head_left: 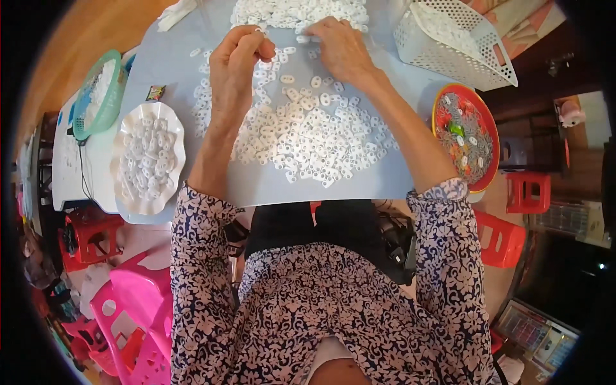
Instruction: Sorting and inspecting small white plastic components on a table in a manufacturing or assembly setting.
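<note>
I observe the left hand raised over the table, fingers curled inward toward the thumb. A small white spot shows at its fingertips; I cannot tell whether it is a gripped piece. The right hand is palm down, fingers bent, fingertips at the near edge of the far pile. I cannot tell whether it grips a piece.

Loose white pieces lie between the hands and below the left one. The near pile, made of flat white pieces with two holes each, lies on the body side of both hands, between the forearms.

Left of the left hand, I locate a packet, then a wavy-rimmed white dish heaped with pieces. Farther left stands a green basket with white contents.

Right of the right hand, I locate a white perforated crate with white contents. Nearer the body than the crate is a red bowl containing grey bits, a green item and several white pieces.
</note>
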